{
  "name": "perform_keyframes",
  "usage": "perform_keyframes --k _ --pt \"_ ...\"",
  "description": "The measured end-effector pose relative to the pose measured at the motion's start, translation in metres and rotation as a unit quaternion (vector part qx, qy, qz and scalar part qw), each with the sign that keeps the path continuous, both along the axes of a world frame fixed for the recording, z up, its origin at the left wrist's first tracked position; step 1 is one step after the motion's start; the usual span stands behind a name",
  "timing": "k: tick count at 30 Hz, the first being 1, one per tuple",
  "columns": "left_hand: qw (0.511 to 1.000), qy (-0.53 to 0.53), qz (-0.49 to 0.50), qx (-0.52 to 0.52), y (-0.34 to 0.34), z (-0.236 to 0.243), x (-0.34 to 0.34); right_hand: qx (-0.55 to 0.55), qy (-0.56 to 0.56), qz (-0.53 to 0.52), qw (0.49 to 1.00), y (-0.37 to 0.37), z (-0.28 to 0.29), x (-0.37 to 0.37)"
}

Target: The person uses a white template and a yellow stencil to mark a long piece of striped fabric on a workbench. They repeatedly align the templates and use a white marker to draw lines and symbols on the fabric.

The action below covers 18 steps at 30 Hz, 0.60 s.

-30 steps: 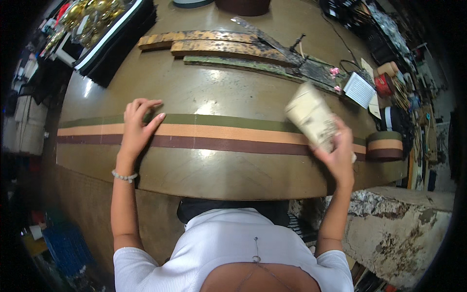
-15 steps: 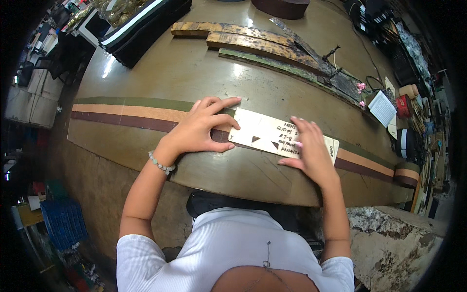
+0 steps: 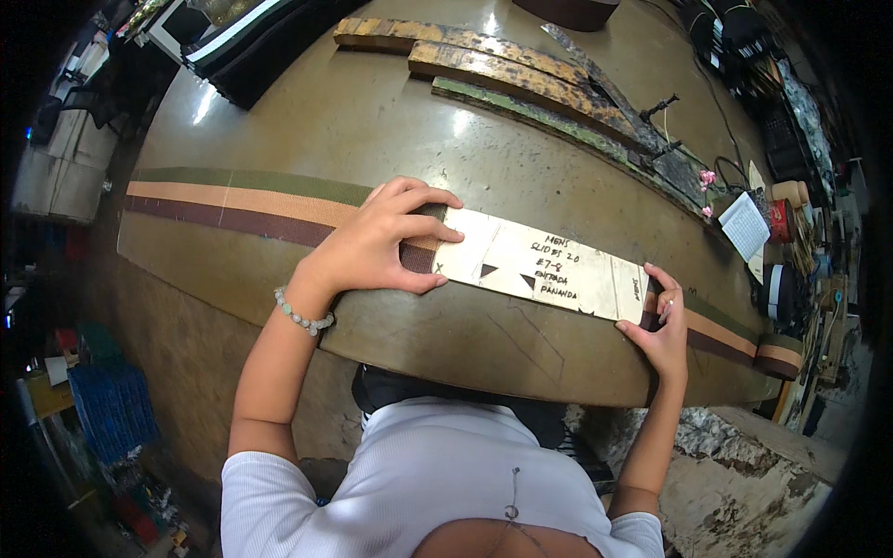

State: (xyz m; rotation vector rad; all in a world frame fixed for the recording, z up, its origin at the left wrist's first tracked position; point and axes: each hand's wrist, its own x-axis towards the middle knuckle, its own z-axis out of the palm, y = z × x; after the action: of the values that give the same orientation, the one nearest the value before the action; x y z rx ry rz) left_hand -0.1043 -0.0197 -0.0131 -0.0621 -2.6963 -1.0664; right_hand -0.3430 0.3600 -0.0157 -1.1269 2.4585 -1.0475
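Note:
A long cream cardboard template with handwriting and two black triangles lies flat on a striped webbing band of green, tan and maroon that runs across the worktable. My left hand presses on the template's left end, fingers spread over the band. At the template's right end, my right hand pinches the edge between thumb and fingers. A beaded bracelet sits on my left wrist.
Rusty long wooden and metal strips lie at the table's far side. A roll of the same webbing sits at the right edge, near a notepad and cluttered tools. A blue crate stands on the floor, left.
The template, held up in my right hand a second ago, now lies flat on the band. My left hand shifted right onto its left end; my right hand slid to its right end.

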Motion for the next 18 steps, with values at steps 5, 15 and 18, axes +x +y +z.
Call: perform_keyframes --k 5,15,18 --pt "1.0 -0.006 -0.004 -0.027 0.001 0.006 0.002 0.037 0.007 0.008 0.999 -0.005 0.01 0.003" --pt "0.954 -0.063 0.001 -0.292 0.085 0.017 0.01 0.059 0.035 0.024 0.997 -0.007 0.012 0.003" --pt "0.942 -0.097 0.092 -0.306 0.118 0.012 0.001 0.038 0.053 0.044 0.997 -0.005 0.01 0.003"
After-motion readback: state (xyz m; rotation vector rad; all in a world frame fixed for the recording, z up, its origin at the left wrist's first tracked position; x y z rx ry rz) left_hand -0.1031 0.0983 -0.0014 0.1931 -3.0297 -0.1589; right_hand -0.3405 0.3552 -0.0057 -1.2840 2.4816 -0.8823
